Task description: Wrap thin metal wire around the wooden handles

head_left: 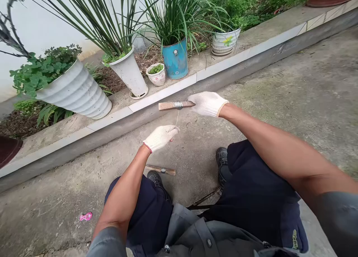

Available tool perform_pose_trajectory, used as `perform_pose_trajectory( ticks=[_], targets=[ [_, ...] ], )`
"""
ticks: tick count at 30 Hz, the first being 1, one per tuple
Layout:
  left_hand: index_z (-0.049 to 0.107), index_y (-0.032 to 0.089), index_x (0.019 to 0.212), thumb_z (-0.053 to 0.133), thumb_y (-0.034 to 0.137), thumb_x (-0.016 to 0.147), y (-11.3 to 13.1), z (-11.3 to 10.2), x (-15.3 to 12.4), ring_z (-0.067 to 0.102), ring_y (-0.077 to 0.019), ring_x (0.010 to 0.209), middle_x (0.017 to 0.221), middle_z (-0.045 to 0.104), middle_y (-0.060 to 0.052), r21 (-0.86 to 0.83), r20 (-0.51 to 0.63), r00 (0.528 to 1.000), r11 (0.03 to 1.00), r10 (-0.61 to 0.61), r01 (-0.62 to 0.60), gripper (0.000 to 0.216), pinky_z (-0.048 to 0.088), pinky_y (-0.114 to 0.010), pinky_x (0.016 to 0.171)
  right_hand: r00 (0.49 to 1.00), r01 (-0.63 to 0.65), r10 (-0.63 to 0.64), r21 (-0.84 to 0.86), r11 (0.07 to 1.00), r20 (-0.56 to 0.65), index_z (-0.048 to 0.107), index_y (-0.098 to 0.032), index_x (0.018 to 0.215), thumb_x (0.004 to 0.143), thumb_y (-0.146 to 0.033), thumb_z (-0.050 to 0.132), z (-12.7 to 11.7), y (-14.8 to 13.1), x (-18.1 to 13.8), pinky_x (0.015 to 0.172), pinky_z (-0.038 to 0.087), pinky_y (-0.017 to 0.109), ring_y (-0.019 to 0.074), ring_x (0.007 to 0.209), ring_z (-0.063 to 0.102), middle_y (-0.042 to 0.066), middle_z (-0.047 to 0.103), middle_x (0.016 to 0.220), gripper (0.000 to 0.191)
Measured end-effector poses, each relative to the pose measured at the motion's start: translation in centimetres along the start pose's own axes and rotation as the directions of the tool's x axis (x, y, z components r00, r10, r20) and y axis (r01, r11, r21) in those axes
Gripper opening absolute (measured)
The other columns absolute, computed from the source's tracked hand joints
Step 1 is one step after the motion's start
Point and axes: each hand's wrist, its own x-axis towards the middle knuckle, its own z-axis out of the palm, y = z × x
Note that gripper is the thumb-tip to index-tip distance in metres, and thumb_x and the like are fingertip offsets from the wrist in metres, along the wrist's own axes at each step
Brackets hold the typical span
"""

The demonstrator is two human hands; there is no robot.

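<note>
My right hand (pixel 207 103), in a white knit glove, grips one end of a flat wooden stick (pixel 169 106) held level in front of me. A band of thin wire (pixel 178 105) is wound round the stick's middle. A strand of that wire runs down to my left hand (pixel 160 137), also gloved, which pinches it just below the stick. I am crouched, with both knees and my black shoes (pixel 222 158) under my arms.
A second wooden stick (pixel 160 170) with a wire band lies on the concrete by my left shoe. A raised tiled kerb (pixel 165 94) ahead carries white pots (pixel 75 91), a blue can planter (pixel 176 59) and small pots. A pink scrap (pixel 85 216) lies at lower left.
</note>
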Motion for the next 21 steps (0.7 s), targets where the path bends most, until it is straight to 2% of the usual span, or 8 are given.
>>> perform_pose_trajectory(
  ticks=[4,7,10,12,14,16,18,21],
  targets=[
    [0.073,0.022,0.113,0.043,0.044,0.101,0.2,0.0,-0.2,0.067,-0.0178,0.076,0.077,0.069,0.003,0.025,0.056,0.998,1.0,0.016,-0.017,0.039,0.048,-0.026,0.078,0.983,-0.128,0.145,-0.152,0.98,0.111,0.073,-0.019,0.117,0.084,-0.023,0.061,1.7,0.6,1.9,0.079,0.046,0.04,0.0309,0.093,0.068,0.017,0.074,0.1,0.035],
    [0.074,0.022,0.105,0.04,0.045,0.101,0.1,-0.7,-0.4,0.066,-0.0182,0.076,0.078,0.068,0.002,0.074,0.004,1.0,0.997,0.029,-0.029,0.041,0.046,-0.027,0.074,0.958,-0.049,0.115,-0.246,0.968,0.264,0.076,-0.019,0.113,0.078,-0.017,0.065,3.3,-0.1,2.3,0.08,0.047,0.044,0.0325,0.094,0.069,0.018,0.074,0.102,0.036],
    [0.073,0.021,0.1,0.038,0.042,0.102,-0.3,-1.6,-0.5,0.064,-0.0183,0.075,0.076,0.066,0.001,0.131,-0.07,0.997,0.991,0.027,-0.017,0.041,0.045,-0.027,0.071,0.904,0.163,-0.041,-0.255,0.953,0.425,0.077,-0.02,0.103,0.073,-0.015,0.067,4.6,-1.4,1.1,0.073,0.047,0.038,0.0271,0.083,0.067,0.014,0.074,0.095,0.033],
    [0.073,0.021,0.099,0.038,0.039,0.102,-0.7,-2.0,-0.4,0.064,-0.0179,0.074,0.078,0.067,0.001,0.149,-0.095,0.995,0.989,0.019,-0.005,0.039,0.045,-0.027,0.073,0.833,0.307,-0.189,-0.15,0.94,0.52,0.076,-0.021,0.094,0.071,-0.019,0.068,4.9,-2.1,-0.1,0.066,0.043,0.033,0.0215,0.072,0.063,0.008,0.071,0.083,0.025],
    [0.073,0.021,0.1,0.038,0.039,0.102,-1.1,-1.9,-0.2,0.064,-0.0177,0.075,0.079,0.067,0.001,0.148,-0.095,0.995,0.989,0.016,-0.002,0.039,0.045,-0.027,0.075,0.755,0.405,-0.336,0.002,0.914,0.563,0.073,-0.022,0.087,0.072,-0.026,0.068,4.5,-2.4,-1.3,0.061,0.038,0.03,0.0174,0.064,0.057,0.003,0.066,0.072,0.017],
    [0.073,0.021,0.1,0.039,0.04,0.101,-1.4,-1.5,0.0,0.063,-0.0174,0.075,0.08,0.067,0.0,0.134,-0.082,0.996,0.991,0.02,-0.009,0.039,0.045,-0.027,0.076,0.72,0.439,-0.436,0.132,0.889,0.539,0.071,-0.021,0.084,0.074,-0.032,0.068,3.8,-2.3,-2.1,0.059,0.034,0.029,0.015,0.06,0.052,0.0,0.062,0.067,0.015],
    [0.073,0.021,0.097,0.044,0.042,0.099,-1.5,-1.0,0.2,0.062,-0.0178,0.076,0.079,0.067,0.0,0.099,-0.062,0.998,0.995,0.024,-0.018,0.036,0.046,-0.027,0.075,0.757,0.41,-0.466,0.221,0.885,0.458,0.07,-0.021,0.085,0.077,-0.038,0.067,2.8,-1.9,-2.3,0.059,0.032,0.028,0.0135,0.06,0.05,-0.002,0.061,0.066,0.019],
    [0.072,0.019,0.092,0.048,0.045,0.099,-1.1,-0.4,0.3,0.061,-0.0186,0.073,0.074,0.067,-0.002,0.045,-0.048,0.999,0.999,0.021,-0.019,0.035,0.046,-0.028,0.071,0.877,0.301,-0.382,0.284,0.91,0.293,0.07,-0.02,0.092,0.081,-0.044,0.065,1.7,-1.2,-1.8,0.06,0.032,0.026,0.0131,0.063,0.052,-0.002,0.063,0.071,0.026]
  ],
)
